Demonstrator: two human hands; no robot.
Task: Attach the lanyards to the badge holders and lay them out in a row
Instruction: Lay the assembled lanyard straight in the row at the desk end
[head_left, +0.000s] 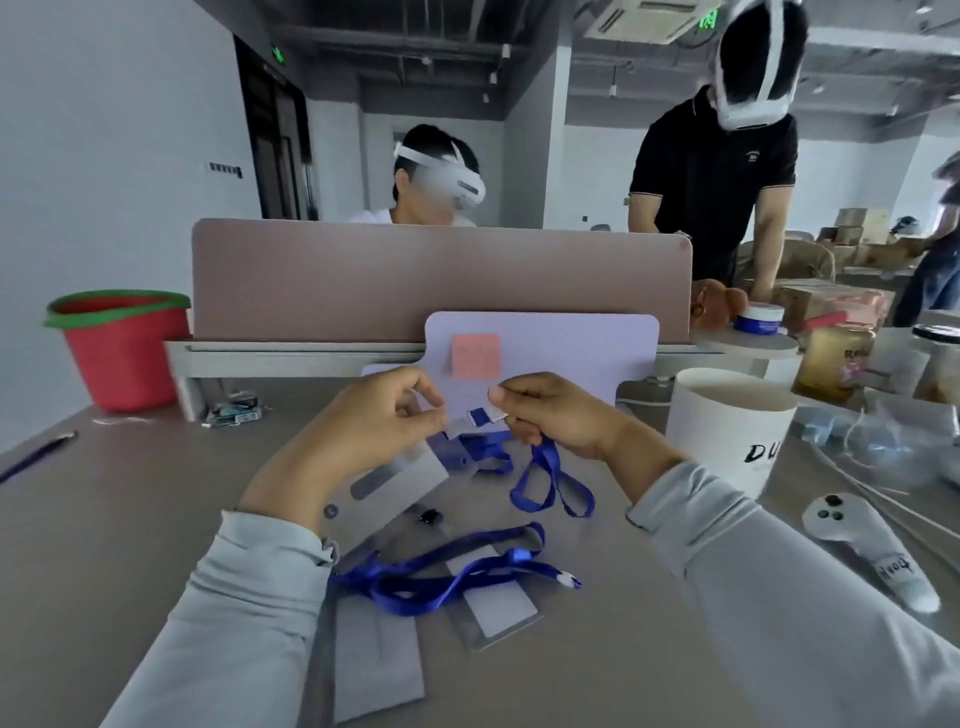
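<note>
Right hand (556, 415), fingertip pinch on lanyard (479, 415)

Red bucket (122, 348) at ten o'clock, pen (36, 457) at nine. Pink divider (441, 280) at twelve, with a sticky note (475, 356) on the lilac board (571, 348). White tub (727, 431) at three, controller (872, 545) at four.

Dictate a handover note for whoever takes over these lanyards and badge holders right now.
Left hand pinches the top of a clear plastic badge holder.
Right hand pinches a blue ribbon lanyard by its clip end against it; clipped or not, unclear.
A second blue lanyard lies tangled over a white-carded clear holder and a plain one on the grey table.
Nothing is in a row yet; attach and lay out all.
</note>
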